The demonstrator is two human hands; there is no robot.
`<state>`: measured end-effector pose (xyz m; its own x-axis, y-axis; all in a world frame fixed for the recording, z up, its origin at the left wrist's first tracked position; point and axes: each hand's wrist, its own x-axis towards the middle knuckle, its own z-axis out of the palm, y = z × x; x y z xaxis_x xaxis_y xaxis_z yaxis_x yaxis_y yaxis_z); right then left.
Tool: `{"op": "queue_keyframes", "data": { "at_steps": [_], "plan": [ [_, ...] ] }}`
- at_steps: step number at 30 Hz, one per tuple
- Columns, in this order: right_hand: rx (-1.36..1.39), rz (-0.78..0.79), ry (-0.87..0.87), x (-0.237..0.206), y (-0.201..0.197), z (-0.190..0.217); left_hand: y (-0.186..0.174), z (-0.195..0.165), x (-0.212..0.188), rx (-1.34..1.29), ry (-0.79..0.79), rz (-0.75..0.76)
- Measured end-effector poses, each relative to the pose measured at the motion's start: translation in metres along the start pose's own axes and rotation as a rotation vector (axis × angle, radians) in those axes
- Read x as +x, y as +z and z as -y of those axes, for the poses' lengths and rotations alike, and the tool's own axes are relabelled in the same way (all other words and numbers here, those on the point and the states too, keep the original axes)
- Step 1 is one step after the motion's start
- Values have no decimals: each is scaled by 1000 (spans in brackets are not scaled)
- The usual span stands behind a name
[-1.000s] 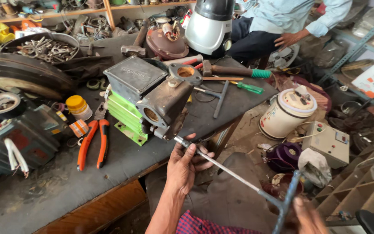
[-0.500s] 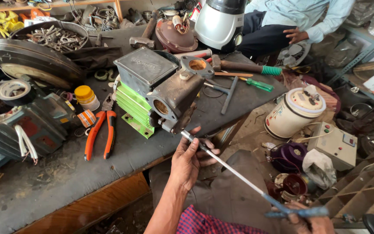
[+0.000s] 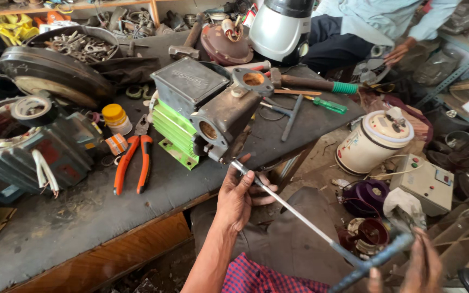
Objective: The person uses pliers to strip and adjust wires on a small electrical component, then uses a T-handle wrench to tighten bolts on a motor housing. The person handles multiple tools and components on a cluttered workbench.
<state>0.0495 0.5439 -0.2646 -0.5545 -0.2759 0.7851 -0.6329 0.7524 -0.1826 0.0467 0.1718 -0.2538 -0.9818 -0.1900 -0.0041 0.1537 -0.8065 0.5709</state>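
The person's left hand (image 3: 239, 196) shows in the lower middle of the frame, bare, with no glove, ring or watch visible. Its forearm is bare too, running down to the bottom edge with no sleeve in sight. The right hand (image 3: 423, 261) sits in the lower right corner, also bare, partly cut off by the frame edge. At the bottom centre lies a patch of red and blue checked cloth (image 3: 278, 278), worn about the lap. Above it, grey-brown trousers (image 3: 286, 236) cover the legs, plain and somewhat creased.
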Motion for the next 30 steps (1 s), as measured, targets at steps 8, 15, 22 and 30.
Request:
{"op": "queue_keyframes", "data": {
  "at_steps": [8, 15, 22, 30],
  "plan": [
    [-521, -264, -727, 23, -3, -31, -1, 0, -2, -40, -5, 5],
    [-420, -82, -655, 18, 0, -1, -2, 5, 2, -8, 2, -7],
    [-356, 350, -393, 36, -2, 46, -1, 3, 0, -15, 3, 6],
    [-130, 437, -202, 48, 4, 56, 0, -1, -2, 31, -11, -38]
  ]
}}
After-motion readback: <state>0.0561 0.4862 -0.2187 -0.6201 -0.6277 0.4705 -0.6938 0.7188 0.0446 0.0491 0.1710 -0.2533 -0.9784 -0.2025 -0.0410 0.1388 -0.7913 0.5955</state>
